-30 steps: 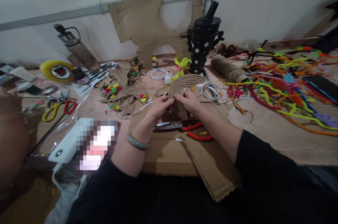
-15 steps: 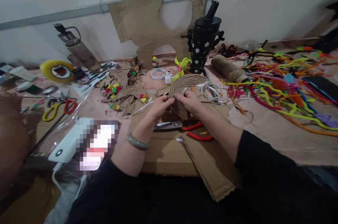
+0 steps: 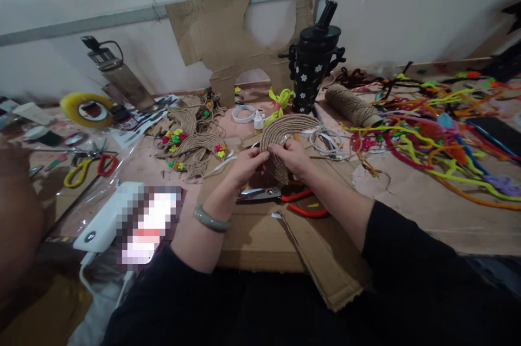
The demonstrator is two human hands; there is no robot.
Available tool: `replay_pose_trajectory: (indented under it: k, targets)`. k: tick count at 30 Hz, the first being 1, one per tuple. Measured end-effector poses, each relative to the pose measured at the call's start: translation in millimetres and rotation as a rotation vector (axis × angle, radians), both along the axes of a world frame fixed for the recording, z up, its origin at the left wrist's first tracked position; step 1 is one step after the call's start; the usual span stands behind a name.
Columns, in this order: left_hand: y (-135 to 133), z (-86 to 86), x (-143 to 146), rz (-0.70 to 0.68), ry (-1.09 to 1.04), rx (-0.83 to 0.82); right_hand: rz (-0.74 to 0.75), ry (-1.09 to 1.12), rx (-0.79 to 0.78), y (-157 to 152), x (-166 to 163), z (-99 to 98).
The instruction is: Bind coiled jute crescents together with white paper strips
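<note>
A curved piece of coiled brown twine (image 3: 287,124) is held up in front of me, over the cardboard. My left hand (image 3: 250,165) pinches its left edge, thumb and fingers together. My right hand (image 3: 293,157) grips the same twine piece at its inner curve, close to the left fingertips. Below both hands lie scissors with red handles (image 3: 303,208), blades to the left. To the left rest finished-looking twine arcs (image 3: 201,145) trimmed with small coloured flowers. Just behind the held piece stands a small glue bottle (image 3: 259,121).
A black flowered tumbler (image 3: 311,71) and a twine spool (image 3: 352,106) stand behind. Coloured pipe cleaners (image 3: 443,156) spread over the right side. On the left are tape (image 3: 87,109), a bottle (image 3: 126,82), a white power bank (image 3: 109,215) and another person's arm (image 3: 20,215). A cardboard strip (image 3: 321,259) lies in front.
Both hands keep their grip on the twine piece in almost the same place. The other person's arm at the left has shifted slightly.
</note>
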State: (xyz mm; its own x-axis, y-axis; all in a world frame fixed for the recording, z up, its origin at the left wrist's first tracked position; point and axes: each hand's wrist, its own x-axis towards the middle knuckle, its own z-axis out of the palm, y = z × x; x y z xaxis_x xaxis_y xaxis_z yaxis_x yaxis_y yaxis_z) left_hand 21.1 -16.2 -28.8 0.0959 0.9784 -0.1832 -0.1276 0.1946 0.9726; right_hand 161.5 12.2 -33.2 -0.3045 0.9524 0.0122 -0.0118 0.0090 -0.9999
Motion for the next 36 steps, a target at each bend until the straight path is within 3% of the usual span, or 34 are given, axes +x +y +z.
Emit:
replay_pose_trajectory:
  k: [36]
  targets:
    - [-0.6,0.6,0.4,-0.006,0.012,-0.001,-0.01,-0.055,0.032,2.9,0.7,-3.8]
